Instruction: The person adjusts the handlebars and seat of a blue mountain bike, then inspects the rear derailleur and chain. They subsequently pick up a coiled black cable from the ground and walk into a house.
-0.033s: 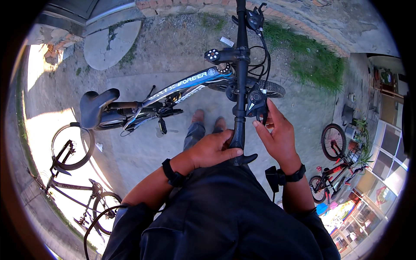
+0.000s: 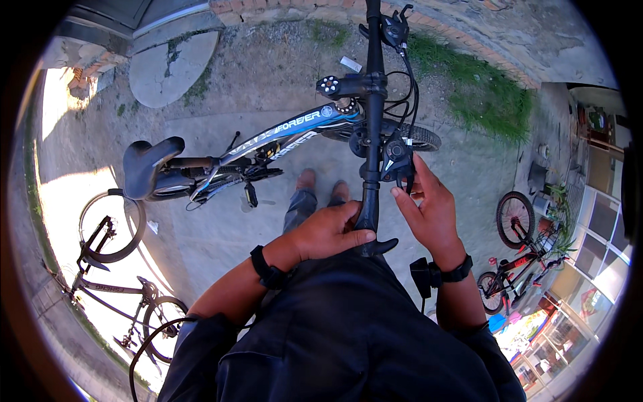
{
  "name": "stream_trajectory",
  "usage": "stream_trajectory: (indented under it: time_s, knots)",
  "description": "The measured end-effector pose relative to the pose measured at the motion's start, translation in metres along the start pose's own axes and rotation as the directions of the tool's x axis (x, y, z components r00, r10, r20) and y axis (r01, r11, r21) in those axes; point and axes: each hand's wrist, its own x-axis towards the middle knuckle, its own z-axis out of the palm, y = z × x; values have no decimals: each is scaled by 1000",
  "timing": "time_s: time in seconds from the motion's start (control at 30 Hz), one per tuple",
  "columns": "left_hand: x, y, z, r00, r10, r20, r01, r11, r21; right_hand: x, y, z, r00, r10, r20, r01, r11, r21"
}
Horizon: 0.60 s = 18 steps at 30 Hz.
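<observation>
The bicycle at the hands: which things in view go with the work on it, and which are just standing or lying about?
Part of the work:
blue and black bicycle
handlebar grip, held by the left hand
brake lever unit, next to the right hand

Just about:
dark bicycle
red and black bicycle
small white object on the ground

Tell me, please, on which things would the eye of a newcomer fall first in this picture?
Probably first on the blue, white and black bicycle across the middle, with its handlebar running to the top edge. Then on the person's hands at the handlebar's near end: the left hand holds the grip, and the right hand is close to the shifter. A dark bicycle in bright sunlight at lower left also stands out.
</observation>
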Motion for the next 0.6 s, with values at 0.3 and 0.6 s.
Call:
stream_trajectory:
  time_s: [0.3, 0.6]
  knots:
    - [8, -5, -7, 997, 32, 74, -32, 999, 1, 1, -1, 0, 999, -46, -24, 46, 999, -2]
    - [17, -16, -7, 990, 38, 134, -11, 982, -191, 1, -3, -5, 999, -37, 13, 37, 999, 1]
